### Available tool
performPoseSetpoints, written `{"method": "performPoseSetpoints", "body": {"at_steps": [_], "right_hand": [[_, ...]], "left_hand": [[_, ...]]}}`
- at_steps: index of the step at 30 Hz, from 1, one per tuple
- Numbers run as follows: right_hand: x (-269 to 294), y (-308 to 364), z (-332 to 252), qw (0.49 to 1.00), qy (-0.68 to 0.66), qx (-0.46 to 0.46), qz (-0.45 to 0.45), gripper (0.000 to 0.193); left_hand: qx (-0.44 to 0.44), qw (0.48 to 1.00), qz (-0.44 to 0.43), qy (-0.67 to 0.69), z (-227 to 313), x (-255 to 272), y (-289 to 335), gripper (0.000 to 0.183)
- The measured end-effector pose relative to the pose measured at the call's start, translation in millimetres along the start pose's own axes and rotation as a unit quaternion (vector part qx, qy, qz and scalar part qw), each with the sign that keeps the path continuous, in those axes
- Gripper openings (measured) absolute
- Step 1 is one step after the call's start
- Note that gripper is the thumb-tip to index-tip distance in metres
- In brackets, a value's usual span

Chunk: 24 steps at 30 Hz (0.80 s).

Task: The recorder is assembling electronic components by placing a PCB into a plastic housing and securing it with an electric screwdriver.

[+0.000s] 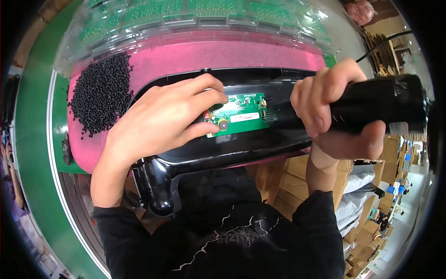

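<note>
A green circuit board (pixel 248 107) lies inside a long, glossy black plastic housing (pixel 213 153). It carries a white label strip and a round black component. My left hand (pixel 162 111) reaches over the housing's left part, its thumb and fingers closed about the board's left end. Up at the right, my right hand (pixel 330 107) is wrapped round a thick black cylindrical power tool, apparently an electric screwdriver (pixel 390 104), held above the housing's right end. The tool's working tip is hidden behind the hand.
A pink mat (pixel 186 56) lies under the housing on a green bench (pixel 35 139). At its left sits a heap of small black screws (pixel 102 93). Clear plastic trays with green boards (pixel 204 16) line the back. Cardboard boxes (pixel 297 181) stand at the right.
</note>
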State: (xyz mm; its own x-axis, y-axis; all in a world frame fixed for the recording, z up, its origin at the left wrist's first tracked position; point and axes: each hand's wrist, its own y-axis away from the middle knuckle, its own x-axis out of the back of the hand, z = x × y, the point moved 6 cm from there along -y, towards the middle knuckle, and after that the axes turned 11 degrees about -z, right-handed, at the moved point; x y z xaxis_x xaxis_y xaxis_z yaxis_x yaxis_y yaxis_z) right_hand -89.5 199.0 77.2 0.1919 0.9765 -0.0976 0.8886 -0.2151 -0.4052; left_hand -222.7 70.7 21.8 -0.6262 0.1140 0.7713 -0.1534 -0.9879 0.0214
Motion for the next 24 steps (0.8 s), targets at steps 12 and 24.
{"method": "performPoseSetpoints", "body": {"at_steps": [12,24], "right_hand": [[28,-3,1,0.976,-0.143,-0.094,0.132,0.041],[-38,11,-69,0.979,0.205,0.008,-0.017,0.032]], "left_hand": [[0.118,0.987,0.081,-0.077,-38,39,17,0.027],[0.096,0.988,0.009,-0.122,-20,18,11,0.020]]}}
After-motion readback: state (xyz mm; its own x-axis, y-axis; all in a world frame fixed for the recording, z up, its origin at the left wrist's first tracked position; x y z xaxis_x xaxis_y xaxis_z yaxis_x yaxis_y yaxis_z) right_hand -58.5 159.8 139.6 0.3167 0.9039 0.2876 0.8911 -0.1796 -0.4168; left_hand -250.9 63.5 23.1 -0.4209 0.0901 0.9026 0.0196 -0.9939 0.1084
